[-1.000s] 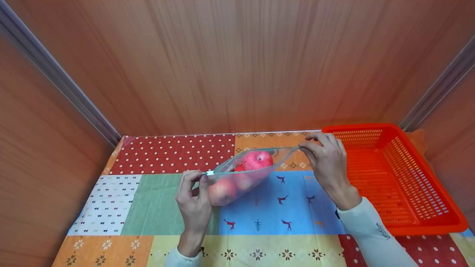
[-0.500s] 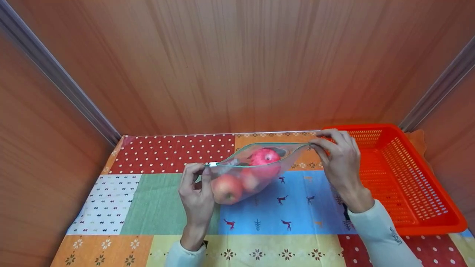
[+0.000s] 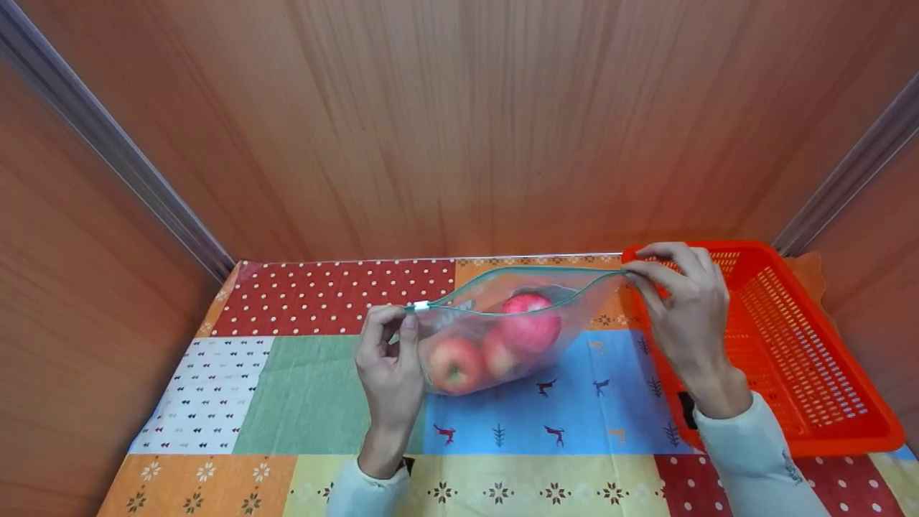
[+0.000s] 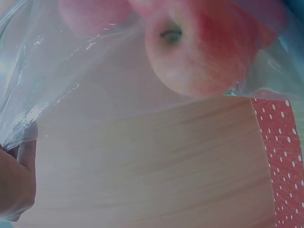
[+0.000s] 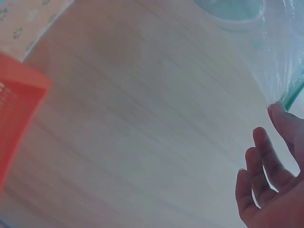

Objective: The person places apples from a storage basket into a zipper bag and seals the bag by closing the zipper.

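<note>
A clear zip bag point(image 3: 459, 327) with a green-edged mouth hangs between my two hands, its mouth parted in the middle. Inside it lie red apples point(image 3: 456, 365), bunched toward the bottom. My left hand point(image 3: 391, 366) pinches the bag's left top corner, right beside the white slider point(image 3: 421, 306). The opposite corner is pinched between thumb and forefinger of my right hand point(image 3: 686, 316), its other fingers loosely spread. In the left wrist view an apple point(image 4: 190, 52) presses against the film, stem end showing. The right wrist view shows thumb and finger on the green strip point(image 5: 293, 97).
A red-orange plastic basket point(image 3: 761, 345) with slotted walls stands at the right, partly behind my right hand and sleeve. A patchwork-print cloth point(image 3: 323, 395) covers the table. Wood-grain panels point(image 3: 459, 129) rise at the back and both sides.
Both hands have moved up and to the right with the bag, the right hand farther, so the mouth is stretched wider. The right hand now overlaps the basket, and the apples have shifted right.
</note>
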`<state>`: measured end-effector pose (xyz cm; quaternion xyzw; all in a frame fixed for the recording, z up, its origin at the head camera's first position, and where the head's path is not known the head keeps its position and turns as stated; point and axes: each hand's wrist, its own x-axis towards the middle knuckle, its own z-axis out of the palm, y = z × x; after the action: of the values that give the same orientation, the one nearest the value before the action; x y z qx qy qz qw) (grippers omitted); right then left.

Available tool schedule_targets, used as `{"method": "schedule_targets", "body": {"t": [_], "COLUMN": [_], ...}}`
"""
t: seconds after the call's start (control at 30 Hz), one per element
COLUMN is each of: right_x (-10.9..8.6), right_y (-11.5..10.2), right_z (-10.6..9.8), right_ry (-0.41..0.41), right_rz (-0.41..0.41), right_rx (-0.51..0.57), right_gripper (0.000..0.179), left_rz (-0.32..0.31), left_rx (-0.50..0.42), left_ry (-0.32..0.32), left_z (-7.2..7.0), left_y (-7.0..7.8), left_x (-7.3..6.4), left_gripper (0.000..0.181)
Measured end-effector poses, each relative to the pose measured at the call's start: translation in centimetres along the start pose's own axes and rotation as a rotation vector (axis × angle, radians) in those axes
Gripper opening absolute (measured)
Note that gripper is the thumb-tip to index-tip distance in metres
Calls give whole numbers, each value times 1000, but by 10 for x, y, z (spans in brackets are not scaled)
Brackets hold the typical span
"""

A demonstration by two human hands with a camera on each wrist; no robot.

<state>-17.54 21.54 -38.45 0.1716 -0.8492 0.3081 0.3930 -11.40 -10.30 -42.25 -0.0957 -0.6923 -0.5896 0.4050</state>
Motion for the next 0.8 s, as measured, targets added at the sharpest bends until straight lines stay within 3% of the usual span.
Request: {"method": "schedule_targets", "body": {"t": [0.3,0.57,0.8], "right_x": [6,6,7], "right_y": [0,0,-1], "right_z": [-15,-23,-31], "right_ry": [57,72,93], "right_rz": [-14,26,31], "right_rx": [20,26,32], "right_gripper": [17,18,20], "left_rz": [-43,-72,-65], "left_rx": [-21,-18,-42], "left_ry": [-17,-28,-44], "left_z": [7,11,14], "left_y": [12,20,21], "left_x": [7,12,13], "left_gripper": [11,10,14]}}
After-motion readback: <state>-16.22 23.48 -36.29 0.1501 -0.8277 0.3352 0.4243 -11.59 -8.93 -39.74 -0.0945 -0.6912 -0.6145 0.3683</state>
